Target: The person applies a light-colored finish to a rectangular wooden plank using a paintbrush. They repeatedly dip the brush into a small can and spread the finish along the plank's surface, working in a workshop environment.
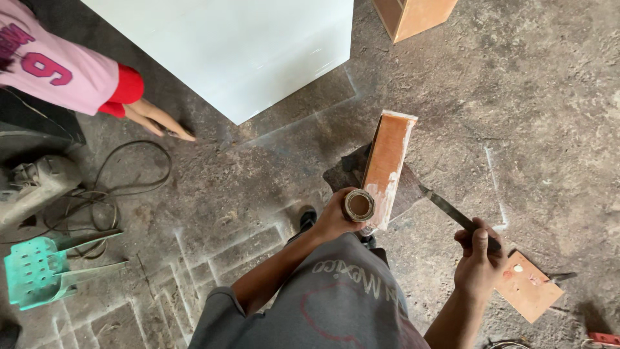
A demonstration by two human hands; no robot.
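A: Starting at the far left, we see a green plastic stool lying tipped on the concrete floor, with a power tool and its looped black cable just above it.

B: And above those, another person in a pink shirt and red shorts, a lower leg reaching down beside the big white panel.

A: Moving toward the middle, our left hand is closed around a small round tin, its open top facing up at us. We hold it right against the lower end of the narrow wooden box.

B: That box stands on end on the floor between our two hands, orange-brown with white smears along its edges. A dark scrap lies under it.

A: Further right, our right hand is wrapped tight on the handle of a putty knife. The thumb lies along the top. The blade points up and left, its tip close to the box's right side; we can't tell whether it touches.

B: So the tin sits left of the box, the knife comes from the right, and both hands are full.

A: Just right of the right hand, a flat square of board lies on the floor with paint dabs on it. At the top edge there's a corner of another wooden box.
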